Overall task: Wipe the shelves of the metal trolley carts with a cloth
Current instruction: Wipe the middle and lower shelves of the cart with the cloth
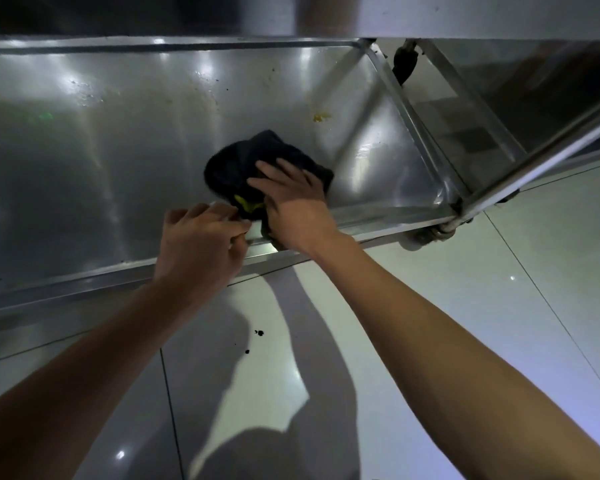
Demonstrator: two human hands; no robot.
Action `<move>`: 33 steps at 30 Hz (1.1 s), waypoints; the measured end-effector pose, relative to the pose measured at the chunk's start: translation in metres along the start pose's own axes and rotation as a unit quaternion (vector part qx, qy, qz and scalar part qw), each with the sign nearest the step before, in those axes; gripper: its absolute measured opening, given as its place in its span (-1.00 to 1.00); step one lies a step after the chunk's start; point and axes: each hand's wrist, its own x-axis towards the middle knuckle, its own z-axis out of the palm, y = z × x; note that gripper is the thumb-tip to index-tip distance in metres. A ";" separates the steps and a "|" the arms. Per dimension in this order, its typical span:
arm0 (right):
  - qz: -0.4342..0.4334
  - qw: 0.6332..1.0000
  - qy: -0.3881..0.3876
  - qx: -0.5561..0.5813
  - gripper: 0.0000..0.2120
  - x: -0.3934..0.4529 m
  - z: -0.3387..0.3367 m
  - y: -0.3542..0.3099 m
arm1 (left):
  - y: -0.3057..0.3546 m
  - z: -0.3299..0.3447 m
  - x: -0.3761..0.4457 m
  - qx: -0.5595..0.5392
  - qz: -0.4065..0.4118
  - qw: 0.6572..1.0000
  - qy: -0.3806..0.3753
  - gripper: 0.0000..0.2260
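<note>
Stainless steel, smooth and glossy, formed the low trolley shelf (pixel 125 161), on which a dark crumpled cloth (pixel 236 164) was pressed under the flat, spread fingers of the right hand (pixel 291 206). The left hand (pixel 201 240) was curled beside it, apparently pinching the cloth's near edge. Firm, overlapping strokes would be best directed beyond the hands, where a yellow smear (pixel 321 117) and dried specks were seen.

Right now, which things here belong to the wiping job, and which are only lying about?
Job: cloth, shelf, right hand flat on the cloth, left hand at the shelf rim.
Lying about: yellow scrap on the shelf, dark specks on the floor.
</note>
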 end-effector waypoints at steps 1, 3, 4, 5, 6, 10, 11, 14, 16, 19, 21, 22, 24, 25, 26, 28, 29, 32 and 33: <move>-0.003 1.000 -0.002 0.009 -0.59 0.005 0.001 -0.002 | 0.000 0.001 0.000 0.000 0.000 1.000 0.006 -0.82; -0.008 1.000 -0.001 0.024 -0.61 0.006 0.003 0.002 | -0.001 0.002 0.002 0.001 0.003 1.000 0.016 -0.83; -0.012 0.999 0.003 0.033 -0.61 0.003 0.004 0.005 | -0.002 0.001 0.004 0.001 0.005 1.000 0.016 -0.85; -0.013 0.999 0.011 0.041 -0.62 0.001 0.005 0.008 | -0.004 0.001 0.006 0.001 0.006 1.000 0.011 -0.85; -0.010 0.999 0.019 0.049 -0.62 -0.001 0.005 0.012 | -0.007 0.000 0.008 0.000 0.008 1.000 0.001 -0.83; 0.042 0.997 0.035 0.052 -0.63 -0.002 -0.005 0.047 | -0.020 -0.007 0.025 0.003 -0.032 0.997 -0.067 -0.61; 0.066 0.996 0.038 0.040 -0.63 -0.003 -0.010 0.063 | -0.023 -0.009 0.029 0.003 -0.053 0.995 -0.088 -0.55; 0.157 0.986 0.057 -0.007 -0.61 -0.009 -0.031 0.123 | -0.032 -0.013 0.036 0.034 -0.085 0.985 -0.144 -0.42; 0.226 0.972 0.054 -0.026 -0.59 -0.013 -0.045 0.154 | -0.034 -0.014 0.039 0.049 -0.078 0.984 -0.155 -0.40; 0.259 0.964 0.054 -0.024 -0.59 -0.010 -0.049 0.164 | -0.035 -0.012 0.042 0.055 -0.070 0.984 -0.157 -0.40; 0.264 0.962 0.066 -0.015 -0.58 -0.006 -0.046 0.153 | -0.035 -0.011 0.043 0.056 -0.066 0.984 -0.156 -0.41; 0.264 0.962 0.073 -0.011 -0.58 -0.003 -0.044 0.146 | -0.035 -0.011 0.043 0.057 -0.063 0.984 -0.156 -0.42; 0.253 0.964 0.080 -0.003 -0.58 0.003 -0.037 0.128 | -0.036 -0.011 0.045 0.061 -0.055 0.985 -0.153 -0.43; 0.240 0.967 0.081 0.004 -0.58 0.009 -0.033 0.117 | -0.036 -0.011 0.045 0.064 -0.050 0.985 -0.152 -0.44; 0.222 0.972 0.079 0.008 -0.58 0.015 -0.029 0.104 | -0.037 -0.012 0.046 0.068 -0.045 0.985 -0.153 -0.45; 0.173 0.982 0.069 0.003 -0.57 0.028 -0.019 0.077 | -0.037 -0.012 0.046 0.074 -0.039 0.983 -0.162 -0.45; 0.150 0.987 0.062 0.001 -0.57 0.034 -0.014 0.063 | -0.038 -0.012 0.045 0.074 -0.038 0.983 -0.165 -0.45; 0.078 0.996 0.036 0.017 -0.56 0.054 -0.002 0.026 | -0.041 -0.014 0.041 0.072 -0.030 0.979 -0.187 -0.43; 0.051 0.998 0.022 0.026 -0.56 0.062 0.002 0.015 | -0.043 -0.015 0.041 0.070 -0.026 0.976 -0.203 -0.43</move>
